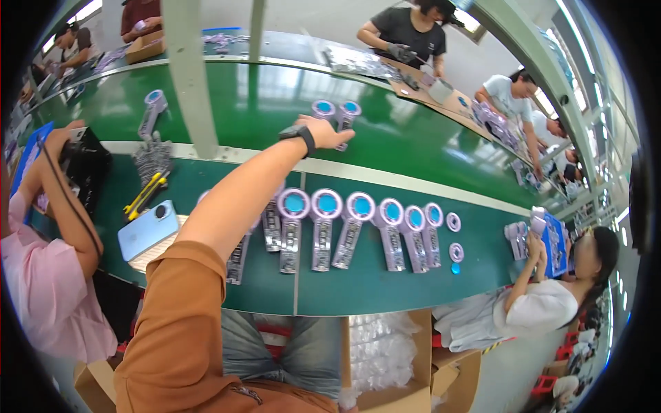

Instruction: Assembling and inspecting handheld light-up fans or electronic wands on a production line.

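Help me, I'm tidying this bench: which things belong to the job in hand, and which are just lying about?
Seemingly part of the job:
- two purple-rimmed devices at the left hand
- row of matching devices
- probably the loose rings and blue disc

Apparently just lying about:
- light blue phone
- grey glove
- perhaps the yellow-and-black tool

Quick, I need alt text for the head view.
The person's left hand reaches over a green belt at two lilac devices with round blue centres. Similar devices lie in a row on the green table nearer the body, with co-workers on both sides.
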Available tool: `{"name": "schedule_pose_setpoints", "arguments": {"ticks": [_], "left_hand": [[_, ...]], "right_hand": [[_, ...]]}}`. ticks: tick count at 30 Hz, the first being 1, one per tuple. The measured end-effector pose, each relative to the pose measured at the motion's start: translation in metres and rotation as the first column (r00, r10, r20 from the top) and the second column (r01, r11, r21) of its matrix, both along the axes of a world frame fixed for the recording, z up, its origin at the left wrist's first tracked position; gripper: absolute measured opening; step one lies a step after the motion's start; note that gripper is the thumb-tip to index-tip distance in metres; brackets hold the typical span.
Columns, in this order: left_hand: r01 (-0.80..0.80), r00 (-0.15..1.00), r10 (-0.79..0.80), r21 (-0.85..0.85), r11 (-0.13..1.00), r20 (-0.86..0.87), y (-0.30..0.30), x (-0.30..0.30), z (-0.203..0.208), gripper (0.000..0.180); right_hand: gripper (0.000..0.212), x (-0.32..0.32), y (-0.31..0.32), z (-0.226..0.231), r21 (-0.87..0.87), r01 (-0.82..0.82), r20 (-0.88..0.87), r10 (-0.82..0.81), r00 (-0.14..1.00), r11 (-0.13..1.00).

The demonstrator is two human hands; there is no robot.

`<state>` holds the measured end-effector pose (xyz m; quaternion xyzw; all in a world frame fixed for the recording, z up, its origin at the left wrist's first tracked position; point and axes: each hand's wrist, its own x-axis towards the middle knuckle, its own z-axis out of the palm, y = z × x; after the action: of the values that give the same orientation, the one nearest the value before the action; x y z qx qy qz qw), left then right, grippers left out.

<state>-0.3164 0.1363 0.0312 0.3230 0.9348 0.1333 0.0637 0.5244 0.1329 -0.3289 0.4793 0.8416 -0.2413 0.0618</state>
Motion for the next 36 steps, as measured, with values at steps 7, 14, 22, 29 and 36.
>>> {"name": "schedule_pose_setpoints", "arguments": {"ticks": [7,14,22,29,36], "left_hand": [[-0.373,0.927,0.374,-0.046,0.927,0.027,0.015,-0.015,-0.010,0.070],[-0.190,0.976,0.194,0.050,0.981,-0.097,0.002,-0.021,-0.016,0.054],[0.253,0.966,-0.224,0.280,0.926,-0.131,-0.085,0.239,0.068,0.052],[0.225,0.970,-0.241,0.406,0.886,-0.012,-0.105,0.367,0.018,0.046],[0.334,0.907,-0.226,0.277,0.901,-0.355,-0.073,0.363,-0.023,0.035]], "right_hand": [[0.055,0.054,-0.024,0.016,-0.126,0.187,-0.054,-0.195,0.979,0.974],[0.047,0.071,-0.068,-0.014,-0.382,0.253,-0.142,-0.327,0.934,0.889],[0.039,0.076,-0.181,-0.054,-0.667,0.340,-0.127,-0.550,0.825,0.663],[0.035,0.056,-0.195,-0.064,-0.695,0.339,-0.068,-0.527,0.847,0.634],[0.057,0.114,-0.213,-0.076,-0.237,0.306,-0.124,-0.341,0.932,0.922]]}}
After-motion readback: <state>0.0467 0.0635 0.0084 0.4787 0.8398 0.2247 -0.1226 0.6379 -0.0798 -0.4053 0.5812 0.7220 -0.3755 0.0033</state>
